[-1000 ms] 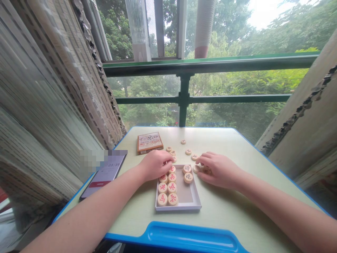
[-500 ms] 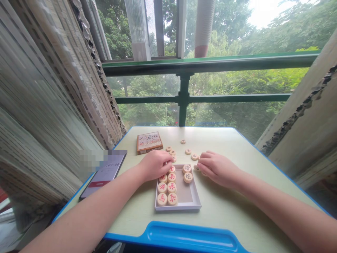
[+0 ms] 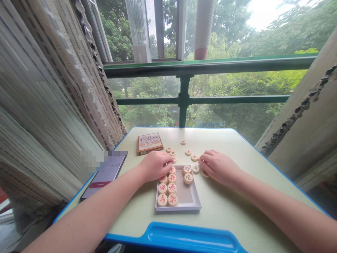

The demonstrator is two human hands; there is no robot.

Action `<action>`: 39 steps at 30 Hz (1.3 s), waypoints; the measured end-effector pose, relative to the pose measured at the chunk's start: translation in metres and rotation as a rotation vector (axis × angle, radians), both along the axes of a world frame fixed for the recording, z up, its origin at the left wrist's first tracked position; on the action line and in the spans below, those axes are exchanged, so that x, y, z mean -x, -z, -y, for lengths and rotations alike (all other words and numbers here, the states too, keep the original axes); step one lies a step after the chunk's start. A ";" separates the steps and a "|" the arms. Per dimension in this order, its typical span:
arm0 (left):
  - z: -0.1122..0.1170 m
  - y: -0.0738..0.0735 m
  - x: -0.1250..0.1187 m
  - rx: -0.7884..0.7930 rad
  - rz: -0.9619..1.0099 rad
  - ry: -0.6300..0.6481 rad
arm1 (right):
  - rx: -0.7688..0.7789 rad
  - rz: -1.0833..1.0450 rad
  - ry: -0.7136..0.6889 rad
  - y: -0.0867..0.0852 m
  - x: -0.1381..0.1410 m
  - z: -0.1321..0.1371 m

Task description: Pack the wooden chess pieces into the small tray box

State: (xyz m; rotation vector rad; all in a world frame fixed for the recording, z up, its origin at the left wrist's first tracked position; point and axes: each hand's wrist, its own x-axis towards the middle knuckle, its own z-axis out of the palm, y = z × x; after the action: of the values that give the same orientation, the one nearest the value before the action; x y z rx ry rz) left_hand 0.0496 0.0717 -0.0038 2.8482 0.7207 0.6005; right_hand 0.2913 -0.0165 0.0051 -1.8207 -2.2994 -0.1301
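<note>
Bent fingers (image 3: 166, 159) of the left hand (image 3: 155, 166) overhang a white tray (image 3: 195, 202) of xiangqi pieces (image 3: 172, 188); the right hand (image 3: 219, 168) curls beside loose black-marked pieces (image 3: 195, 169), any pinch hidden for both. Beyond them, the pale tabletop (image 3: 218, 135) faces a green railing (image 3: 223, 66) between curtains (image 3: 60, 63).

Smooth, pale, wood-like pieces (image 3: 172, 200) sit in a matt, card-like tray (image 3: 184, 208) behind the front edge of the worktop (image 3: 223, 211), itself smooth with a low sheen. Glossy blue plastic forms the trough (image 3: 192, 236) at that edge. A glass-screened phone (image 3: 107, 171) lies along the left edge; the box (image 3: 150, 142) near the far left corner looks like printed paperboard.
</note>
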 end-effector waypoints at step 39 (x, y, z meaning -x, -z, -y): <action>0.000 -0.001 0.001 -0.030 -0.014 -0.005 | 0.044 -0.118 0.149 -0.001 -0.002 0.001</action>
State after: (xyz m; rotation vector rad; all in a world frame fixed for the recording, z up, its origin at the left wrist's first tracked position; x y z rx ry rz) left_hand 0.0490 0.0716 -0.0025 2.8814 0.7280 0.5971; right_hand 0.2931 -0.0172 0.0060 -1.9649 -2.1040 0.0059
